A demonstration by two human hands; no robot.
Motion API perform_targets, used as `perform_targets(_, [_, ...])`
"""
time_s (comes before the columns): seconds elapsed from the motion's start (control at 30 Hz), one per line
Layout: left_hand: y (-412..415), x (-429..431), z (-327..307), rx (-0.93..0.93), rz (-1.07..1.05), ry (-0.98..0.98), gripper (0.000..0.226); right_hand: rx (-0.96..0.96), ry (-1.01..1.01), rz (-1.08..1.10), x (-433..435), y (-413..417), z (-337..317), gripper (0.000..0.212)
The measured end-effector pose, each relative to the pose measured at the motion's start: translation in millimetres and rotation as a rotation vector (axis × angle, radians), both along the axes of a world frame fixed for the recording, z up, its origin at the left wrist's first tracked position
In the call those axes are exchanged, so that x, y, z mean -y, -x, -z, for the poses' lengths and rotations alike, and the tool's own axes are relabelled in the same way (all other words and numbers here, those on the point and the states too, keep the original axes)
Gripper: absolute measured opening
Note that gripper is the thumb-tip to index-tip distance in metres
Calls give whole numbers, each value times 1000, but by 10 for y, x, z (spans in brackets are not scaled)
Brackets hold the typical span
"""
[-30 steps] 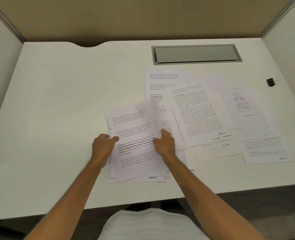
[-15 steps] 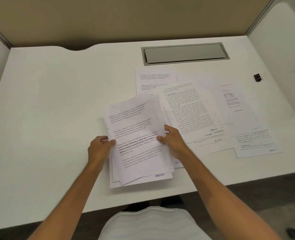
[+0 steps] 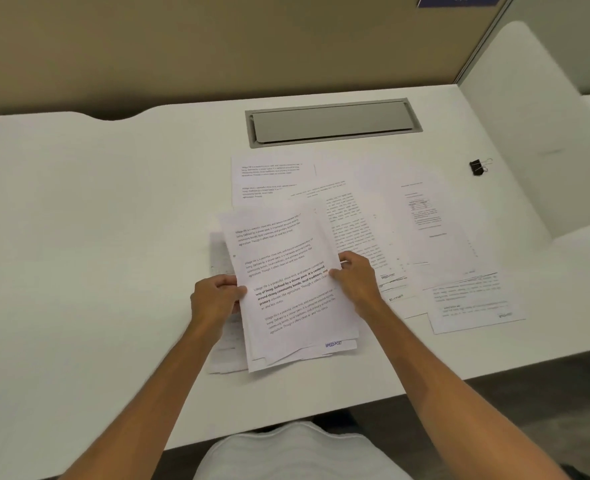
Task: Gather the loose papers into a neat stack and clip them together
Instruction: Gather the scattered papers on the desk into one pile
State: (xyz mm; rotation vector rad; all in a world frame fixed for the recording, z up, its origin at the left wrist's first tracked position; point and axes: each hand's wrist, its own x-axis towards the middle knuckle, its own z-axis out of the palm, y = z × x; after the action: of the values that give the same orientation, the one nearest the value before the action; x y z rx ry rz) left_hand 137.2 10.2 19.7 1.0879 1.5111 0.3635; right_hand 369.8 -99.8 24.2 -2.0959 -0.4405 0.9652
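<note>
A rough stack of printed white papers (image 3: 286, 282) lies near the front middle of the white desk (image 3: 96, 237), its sheets fanned and uneven at the bottom. My left hand (image 3: 215, 299) grips the stack's left edge and my right hand (image 3: 355, 278) grips its right edge. Several loose printed sheets (image 3: 390, 230) are spread over the desk to the right and behind, overlapping one another. A black binder clip (image 3: 478, 167) with silver handles sits apart at the far right of the desk.
A grey cable tray lid (image 3: 331, 121) is set into the desk behind the papers. Beige partition walls (image 3: 217, 46) close the back, and a white side panel (image 3: 528, 133) stands on the right. The desk's front edge runs just below the stack.
Both hands have shifted slightly along the stack's edges and the sheets sit a little closer together. The camera has tilted, so the whole scene moved in view.
</note>
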Motion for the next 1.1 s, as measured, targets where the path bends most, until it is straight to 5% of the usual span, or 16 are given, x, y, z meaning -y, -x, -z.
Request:
perform_targets(0.3, [-899,92,-22,-12,-8,-91,16,420,123,-174,-101,-804,-6,12])
perform_targets(0.53, [-1333,53,8,-37,-95,-28,20,504,245,-194,-240,-1099,38,23])
perform_targets(0.77, [-1490,47,8,21,-169,90,35,381,241,-117,-291,-1165,36,24])
perform_targets(1.1, [-1587,247,-4,133,18,178,37,179,282,-46,-302,-1206,15,43])
